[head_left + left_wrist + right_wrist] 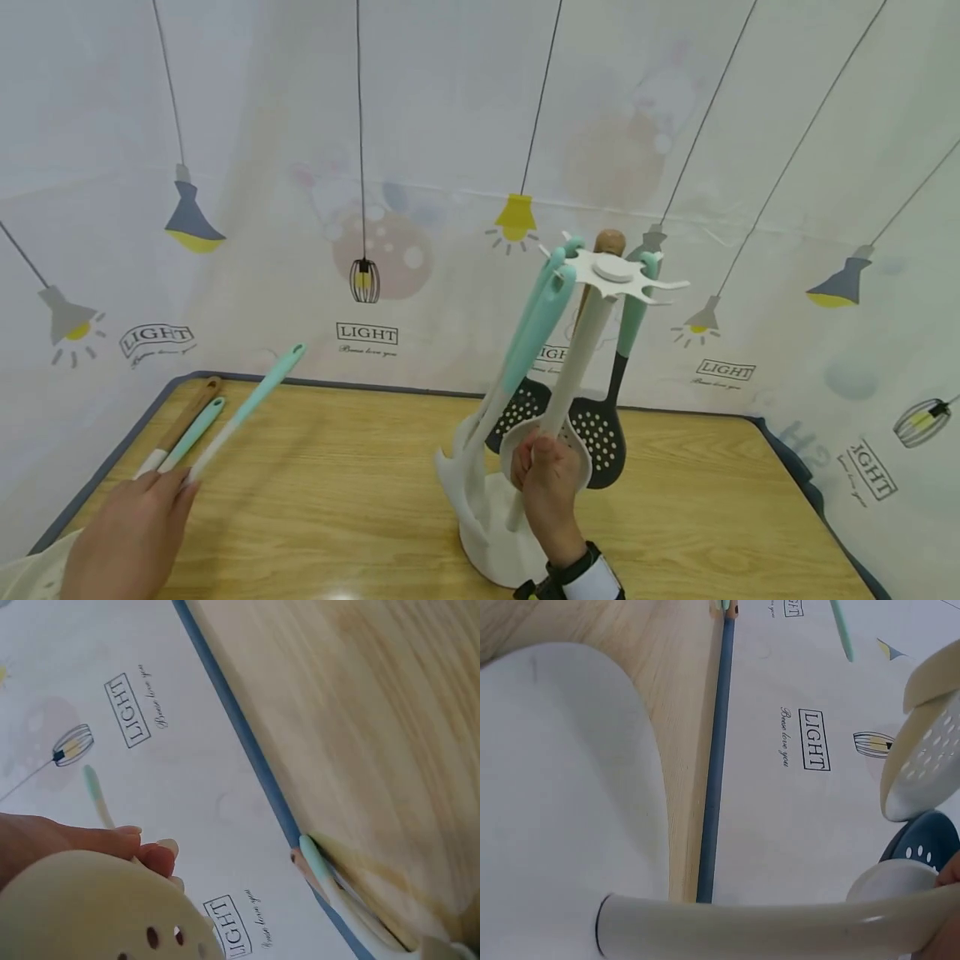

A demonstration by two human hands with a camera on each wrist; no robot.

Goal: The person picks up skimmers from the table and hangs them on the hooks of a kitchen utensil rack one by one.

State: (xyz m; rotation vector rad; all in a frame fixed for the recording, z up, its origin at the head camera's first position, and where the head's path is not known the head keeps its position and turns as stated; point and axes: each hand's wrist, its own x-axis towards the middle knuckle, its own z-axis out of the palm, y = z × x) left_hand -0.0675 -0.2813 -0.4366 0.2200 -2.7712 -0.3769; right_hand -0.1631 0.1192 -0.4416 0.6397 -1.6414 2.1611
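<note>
My left hand (127, 529) holds a slotted utensil by its white and mint handle (258, 396), which points up to the right. Its cream head with holes (112, 907) shows in the left wrist view but is hidden in the head view. The right hand (551, 492) grips the white pole (573, 367) of a utensil stand low down. From the stand's hooked top (615, 271) hang several utensils, among them a dark skimmer (600, 437) and white ones with mint handles (543, 317). The round white base (510, 558) is below the hand.
Beyond the left hand, a wooden handle (191, 417) and a mint handle (197, 429) lie on the wood-grain table (337, 483) near its left edge. A white cloth printed with lamps (450, 125) hangs behind and around the table.
</note>
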